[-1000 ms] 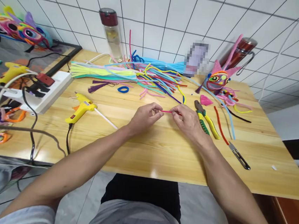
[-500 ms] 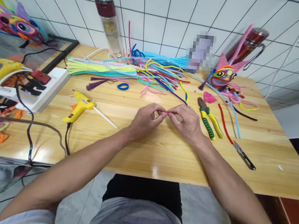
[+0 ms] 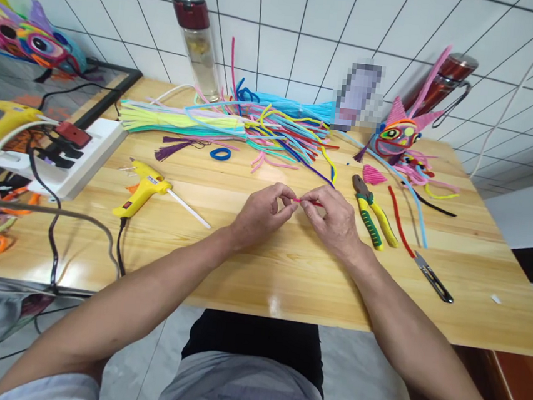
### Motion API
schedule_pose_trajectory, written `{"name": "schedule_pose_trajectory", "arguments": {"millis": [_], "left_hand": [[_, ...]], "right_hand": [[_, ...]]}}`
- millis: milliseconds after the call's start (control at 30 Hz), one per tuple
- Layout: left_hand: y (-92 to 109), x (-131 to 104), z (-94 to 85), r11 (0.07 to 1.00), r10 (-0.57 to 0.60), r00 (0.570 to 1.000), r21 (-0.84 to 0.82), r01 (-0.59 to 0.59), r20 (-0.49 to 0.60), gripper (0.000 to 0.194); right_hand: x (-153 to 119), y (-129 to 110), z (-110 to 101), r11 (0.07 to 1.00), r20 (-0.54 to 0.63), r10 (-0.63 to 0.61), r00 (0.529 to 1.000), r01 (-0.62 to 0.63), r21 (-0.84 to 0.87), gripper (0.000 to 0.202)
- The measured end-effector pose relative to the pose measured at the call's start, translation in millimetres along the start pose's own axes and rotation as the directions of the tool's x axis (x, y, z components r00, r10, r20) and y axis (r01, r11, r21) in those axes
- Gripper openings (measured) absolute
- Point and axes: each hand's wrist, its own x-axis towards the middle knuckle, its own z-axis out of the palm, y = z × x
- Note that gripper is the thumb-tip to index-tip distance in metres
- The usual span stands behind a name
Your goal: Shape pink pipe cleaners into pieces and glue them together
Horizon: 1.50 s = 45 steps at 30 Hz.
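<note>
Over the middle of the wooden table, my left hand [image 3: 268, 213] and my right hand [image 3: 330, 219] face each other, fingertips nearly meeting. Between them both pinch a short pink-red pipe cleaner [image 3: 297, 200]; much of it is hidden by the fingers. Right of my right hand lie pliers [image 3: 371, 213] with green and yellow handles. Past them are a red pipe cleaner [image 3: 399, 219] and small thread snips [image 3: 433, 278]. To the left of my left hand rests a yellow glue gun [image 3: 142, 191] with a white glue stick in its back.
Bundles of coloured pipe cleaners [image 3: 184, 121] lie along the back near a glass bottle [image 3: 198, 55]. A colourful animal-face figure [image 3: 399, 136] stands at the back right, before a red flask [image 3: 442, 85]. Cables run around a white power strip [image 3: 91, 158] on the left.
My fingers have shifted slightly, and a bit more of the pink-red pipe cleaner shows at my right fingers. Both hands stay in the same place, still pinching it.
</note>
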Motion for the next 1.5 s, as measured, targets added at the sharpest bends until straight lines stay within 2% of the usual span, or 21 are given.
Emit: {"name": "schedule_pose_trajectory", "arguments": {"millis": [67,167,300,633,867,1033,1200,1367,1500], "left_hand": [[-1,0,0.7,0.999,0.037,0.999,-0.012,-0.037,-0.007,0.013],[-2,0,0.6,0.998,0.063,0.998,-0.017,-0.064,-0.011,0.007],[-1,0,-1.1,0.998,0.055,0.998,-0.002,-0.055,-0.009,0.005],[0,-1,0.1,0.999,0.014,1.0,-0.03,-0.014,-0.011,0.018],[-2,-1,-0.1,0.998,0.061,0.997,0.026,-0.06,-0.037,0.009],[1,-1,-2.5,1.0,0.002,1.0,0.008,-0.002,-0.021,0.011],[5,0,-4.3,0.995,-0.065,0.998,-0.07,0.064,-0.003,0.015],[8,1,-4.9,0.958,-0.174,0.985,-0.235,0.166,-0.014,0.022],[5,1,-3.2,0.9,-0.214,0.975,-0.377,0.219,0.055,0.03]], "right_hand": [[0,0,0,1.0,0.009,-0.012,1.0,0.012,0.003,0.014],[0,1,-1,1.0,0.045,-0.014,0.999,0.013,0.016,0.013],[-1,1,0,0.999,0.077,0.009,0.997,-0.011,0.037,0.014],[-2,-4,0,0.996,0.056,0.05,0.997,-0.054,0.07,0.015],[-3,-4,2,0.996,0.044,0.032,0.998,-0.036,0.078,0.014],[-2,-5,1,0.994,0.073,0.072,0.995,-0.077,0.074,0.017],[-2,-6,1,0.991,0.099,0.102,0.99,-0.11,0.081,0.018],[-3,-10,0,0.972,0.137,0.178,0.974,-0.196,0.132,0.017],[-2,-13,-3,0.955,0.131,0.217,0.967,-0.238,0.179,0.014]]}}
